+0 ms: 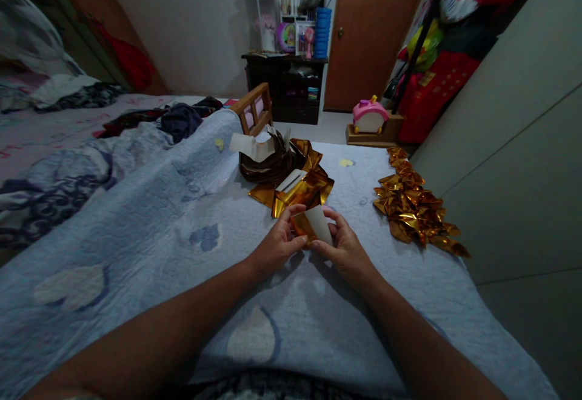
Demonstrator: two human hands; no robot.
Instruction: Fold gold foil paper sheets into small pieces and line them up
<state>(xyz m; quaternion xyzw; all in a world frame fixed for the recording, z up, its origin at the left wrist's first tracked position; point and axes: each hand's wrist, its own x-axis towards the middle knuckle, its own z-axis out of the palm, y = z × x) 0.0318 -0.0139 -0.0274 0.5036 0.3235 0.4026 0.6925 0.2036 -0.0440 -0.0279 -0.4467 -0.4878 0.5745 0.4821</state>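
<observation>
Between my two hands is a sheet of gold foil paper, bent so that both its gold face and its pale back show. My left hand grips the gold side, with the thumb in front and fingers behind. The pale side is pinched by my right hand in the same way. Just beyond them lies a loose heap of gold foil sheets, beside a thick curled stack of paper with pale sheets sticking up. Folded gold foil pieces are piled at the right.
A light blue quilt with heart shapes covers the bed under my hands. At its far edge stands a wooden rail. A white cabinet wall borders the right side. Rumpled bedding lies to the left.
</observation>
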